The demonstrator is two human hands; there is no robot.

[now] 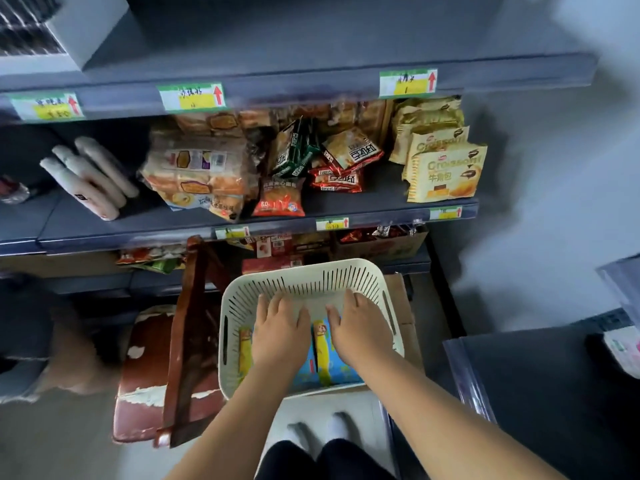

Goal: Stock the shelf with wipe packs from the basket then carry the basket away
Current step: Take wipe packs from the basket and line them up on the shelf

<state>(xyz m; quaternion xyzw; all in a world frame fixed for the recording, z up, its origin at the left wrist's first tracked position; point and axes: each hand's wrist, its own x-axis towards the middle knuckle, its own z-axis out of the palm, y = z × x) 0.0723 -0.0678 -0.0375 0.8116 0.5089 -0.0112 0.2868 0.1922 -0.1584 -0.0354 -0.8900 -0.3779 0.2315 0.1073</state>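
Left hand (280, 332) and right hand (360, 329) lie flat, fingers straight, gripping nothing, on blue-and-yellow wipe packs (334, 368) inside the cream basket (311, 271). The basket is below the shelf (138, 230), where yellow bags (446, 173) read "Croissant".

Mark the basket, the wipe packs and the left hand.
basket (311, 289): head view, far slotted wall.
wipe packs (339, 370): head view, blue wrapper face.
left hand (280, 332): head view, back of the hand.
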